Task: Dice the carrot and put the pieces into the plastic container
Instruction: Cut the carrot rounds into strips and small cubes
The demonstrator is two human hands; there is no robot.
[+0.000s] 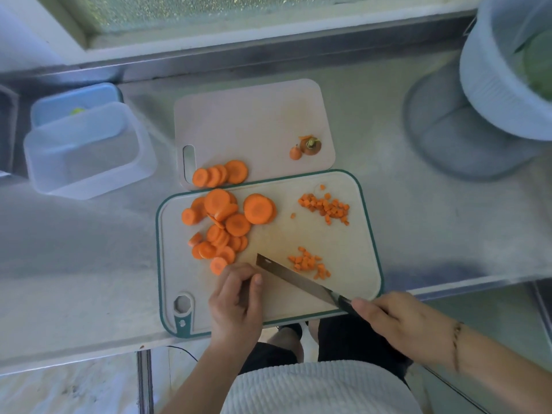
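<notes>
Several round carrot slices lie on the left half of the teal-rimmed cutting board. Two small heaps of diced carrot sit on its right half. My right hand grips the black handle of a knife, whose blade lies slanted across the board's near side. My left hand rests on the board with its fingers curled, just left of the blade tip and beside the nearest slice; I see nothing in it. The clear plastic container stands empty at the far left.
A second pale board behind holds more slices and the carrot's cut top end. A blue lid lies behind the container. A white colander with greens and a mesh strainer stand at the right. The counter edge runs just below the board.
</notes>
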